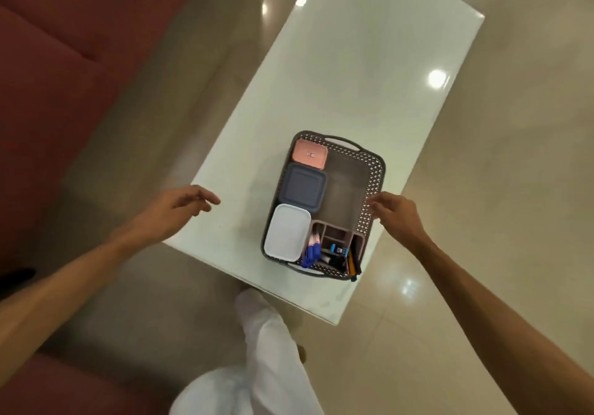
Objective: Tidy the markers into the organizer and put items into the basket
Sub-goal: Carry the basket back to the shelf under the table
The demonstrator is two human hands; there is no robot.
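Quick tally of what you've got here: one basket (374, 170) on the surface (353, 61), and three lidded boxes lined up inside it, one pink (310, 155), one dark blue-grey (302, 187), one white (287, 232). One organizer (334, 231) sits in there too, with about five compartments showing. The blue-capped markers (311, 251) look like roughly four, but they're bunched up so you can't count them cleanly. Plus an orange pen (350, 262), and your two hands, left (183, 204) and right (393, 210).

Two bare forearms with no sleeves, no watch or rings to be seen, left hand (180, 204), right hand (397, 213), loose white trouser leg (273, 350) well below the fingers, white sock or shoe (250, 302) at its end
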